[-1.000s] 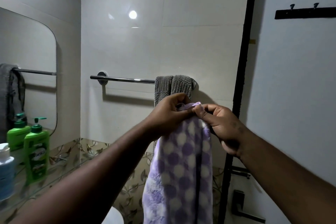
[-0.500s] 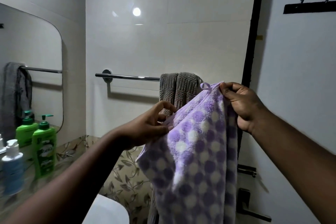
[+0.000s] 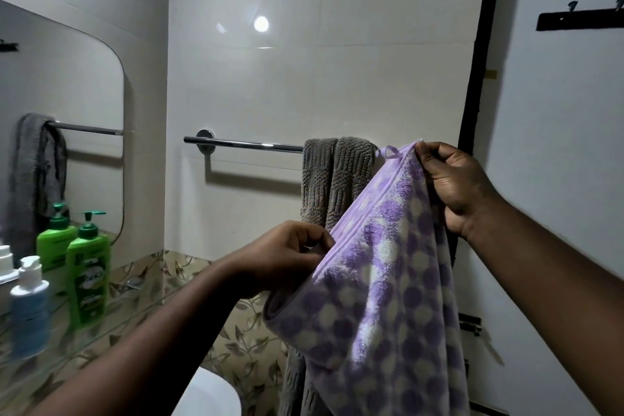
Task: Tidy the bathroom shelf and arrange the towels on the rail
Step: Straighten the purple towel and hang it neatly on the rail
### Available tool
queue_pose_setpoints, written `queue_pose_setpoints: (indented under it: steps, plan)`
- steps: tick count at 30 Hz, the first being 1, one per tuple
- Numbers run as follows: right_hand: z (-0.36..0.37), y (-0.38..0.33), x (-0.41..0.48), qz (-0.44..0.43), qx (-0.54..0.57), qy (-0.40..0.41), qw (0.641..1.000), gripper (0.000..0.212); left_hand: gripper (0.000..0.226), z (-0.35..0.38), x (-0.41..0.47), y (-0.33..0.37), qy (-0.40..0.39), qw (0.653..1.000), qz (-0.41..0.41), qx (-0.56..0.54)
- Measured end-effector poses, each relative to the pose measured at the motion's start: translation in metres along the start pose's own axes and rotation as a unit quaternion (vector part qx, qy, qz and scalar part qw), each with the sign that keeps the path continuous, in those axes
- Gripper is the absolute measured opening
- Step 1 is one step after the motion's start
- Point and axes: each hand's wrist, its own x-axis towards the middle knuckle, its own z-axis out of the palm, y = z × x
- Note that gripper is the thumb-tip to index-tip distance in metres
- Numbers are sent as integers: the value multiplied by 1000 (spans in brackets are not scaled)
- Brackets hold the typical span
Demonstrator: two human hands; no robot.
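A second ago the two hands pinched the top edge of the towel close together in front of the rail. Since then they have drawn apart: the right hand has gone up and to the right, the left hand has dropped lower and to the left, and the hem now runs taut on a slant between them.

Head view: the purple-and-white spotted fleece towel hangs in the air from both hands, not on the rail. The right hand's fingers and thumb are curled round its top corner, just beside a small lilac hanging loop, at about the height of the chrome towel rail and next to its right end. The left hand pinches the hem lower down with curled fingers. The rest of the towel falls in folds below and covers the lower part of the grey ribbed towel, which is draped over the right end of the rail. The left stretch of the rail is bare.

At lower left a glass shelf under a rounded wall mirror carries a green pump bottle and, nearer the camera, a pale blue bottle with a white pump, both upright. The mirror reflects the grey towel and the rail. A black hook rack sits high on the right-hand wall.
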Motion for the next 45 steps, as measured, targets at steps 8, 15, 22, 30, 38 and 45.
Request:
queue_pose_setpoints:
  steps: [8,15,22,30,38,45]
  plan:
    - [-21,-2,11,-1,2,68,998,15,18,-5,-19,-11,-184,979,-91,18]
    - [-43,7,15,16,0,131,991,21,52,-43,-16,-16,40,995,-64,-72]
    - [-56,24,22,53,-102,123,986,20,37,-63,14,11,255,962,89,46]
    - [-54,45,19,66,-125,151,978,32,36,-79,26,51,266,943,144,141]
    - [-52,41,21,-13,-78,78,994,36,43,-99,14,50,239,957,162,-6]
    - [-23,79,28,60,-335,191,921,31,10,-66,44,16,356,922,-102,-116]
